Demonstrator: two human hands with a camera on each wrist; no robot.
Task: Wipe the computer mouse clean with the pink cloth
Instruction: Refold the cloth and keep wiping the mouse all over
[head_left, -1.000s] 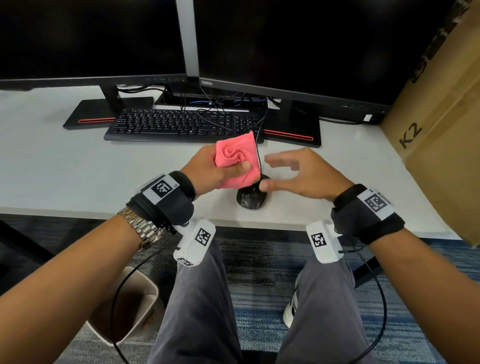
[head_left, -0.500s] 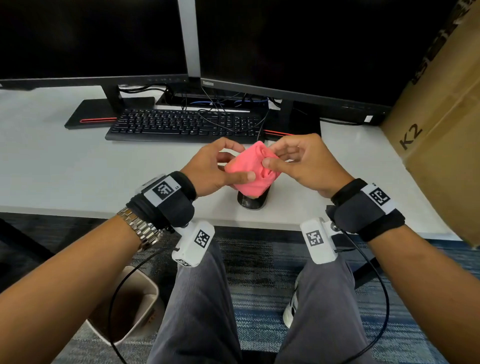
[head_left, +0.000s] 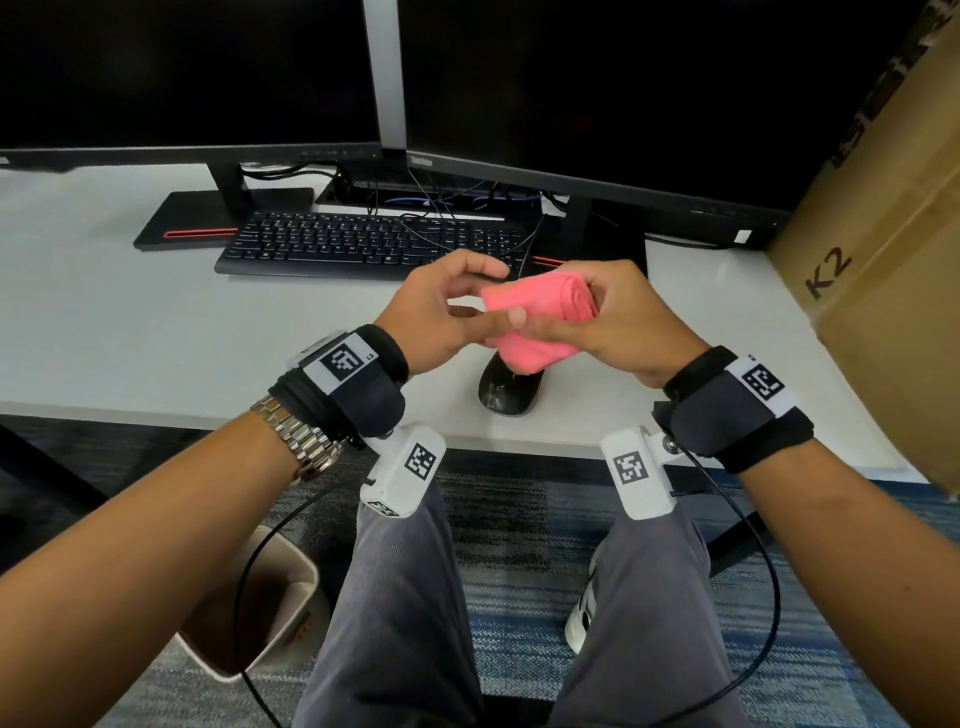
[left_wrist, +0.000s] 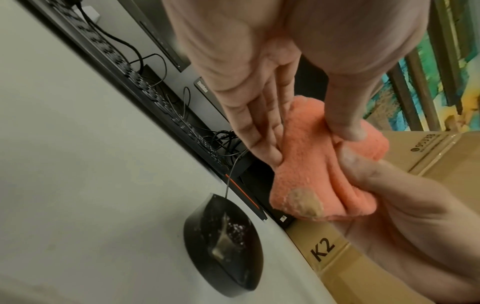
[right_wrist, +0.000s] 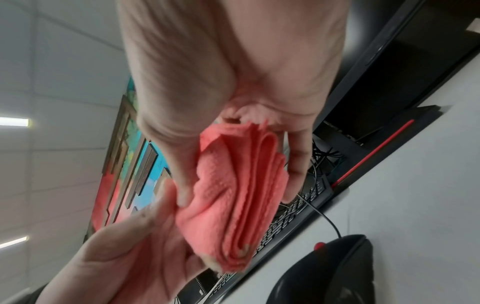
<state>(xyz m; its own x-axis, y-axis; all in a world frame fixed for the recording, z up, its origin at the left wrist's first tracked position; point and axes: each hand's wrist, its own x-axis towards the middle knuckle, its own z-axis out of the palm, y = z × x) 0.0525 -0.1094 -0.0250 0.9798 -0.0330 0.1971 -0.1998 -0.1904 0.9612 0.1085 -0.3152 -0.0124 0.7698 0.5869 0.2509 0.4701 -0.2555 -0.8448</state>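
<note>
Looking like an office workstation. Two dark monitors (head_left: 571, 93) standing side by side on a white bench (head_left: 104, 322), with a black keyboard (head_left: 363, 241) lying in front of them and a black mouse (head_left: 506, 387) sitting near the front edge. Cables (head_left: 436, 200) trailing behind the keyboard. A cardboard box (head_left: 893, 270) marked K2 leaning at the right. Blue patterned carpet (head_left: 519, 582) lying below, a small bin (head_left: 260, 613) standing under the bench.

We count two monitors (head_left: 187, 78), one keyboard (head_left: 363, 244), one mouse (head_left: 511, 387), one pink cloth (head_left: 540, 312), one cardboard box (head_left: 893, 260) and two hands (head_left: 436, 317).
</note>
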